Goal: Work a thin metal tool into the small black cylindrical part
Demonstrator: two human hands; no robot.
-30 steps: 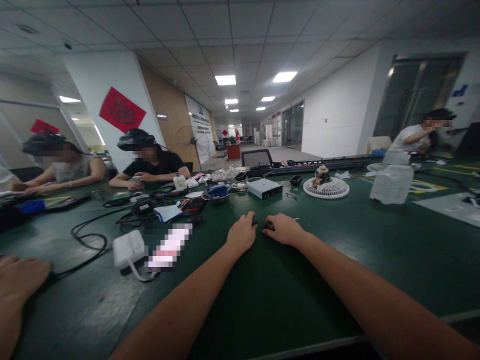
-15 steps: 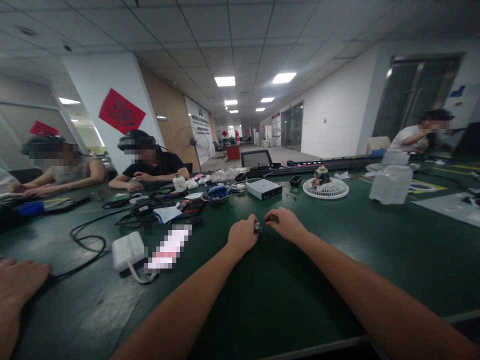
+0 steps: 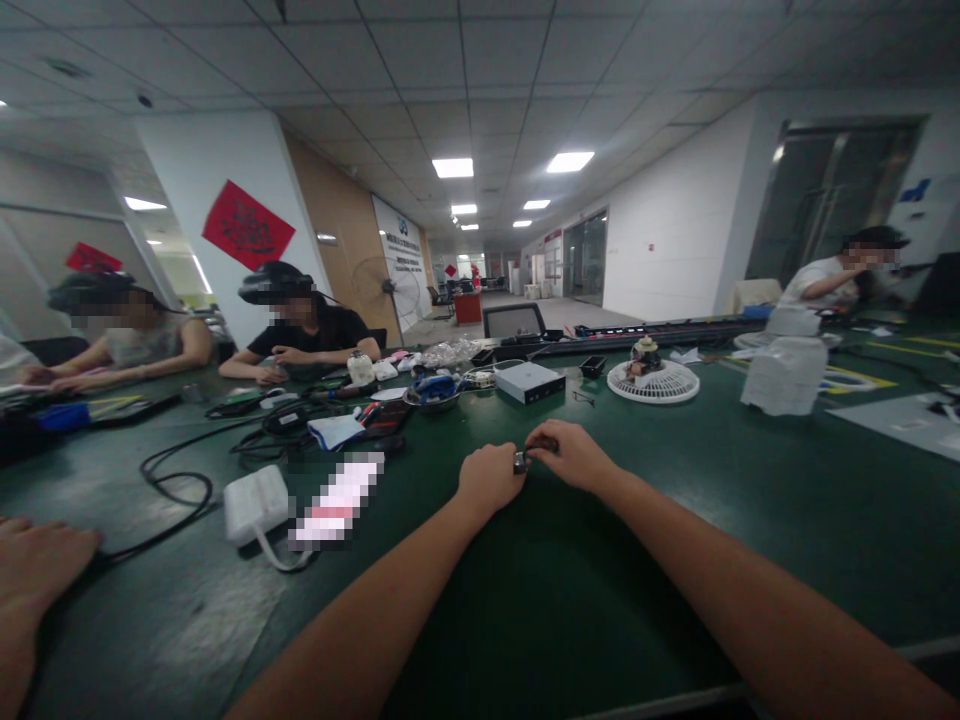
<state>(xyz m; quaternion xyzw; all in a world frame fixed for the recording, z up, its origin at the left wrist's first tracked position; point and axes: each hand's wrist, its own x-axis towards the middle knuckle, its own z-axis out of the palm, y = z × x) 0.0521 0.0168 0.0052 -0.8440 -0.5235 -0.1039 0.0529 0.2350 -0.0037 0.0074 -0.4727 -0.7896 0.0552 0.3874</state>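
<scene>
The work area is the green tabletop, and the left hand and right hand are held close together above it, near its front edge. A small dark metal part sits between them, raised slightly and not resting on the surface. (It is too small in this view to identify.) Its surface shows a dull metallic glint.

**Grip:** For a part of this size, keep both hands close and work with the fingertips, so that the part stays in view and a slip lands on the tabletop.

**Finger state:** The left fingers are curled and narrow, closed around the part. The right fingers are bent inward and narrow, with their tips at the part; it is not possible to tell whether they are gripping it.

**Surroundings:** A white power adapter and its black cable lie to the left. A silver mini PC and a white round vented stand lie farther ahead. A co-worker's hand rests at the lower left, well apart from the part.
</scene>
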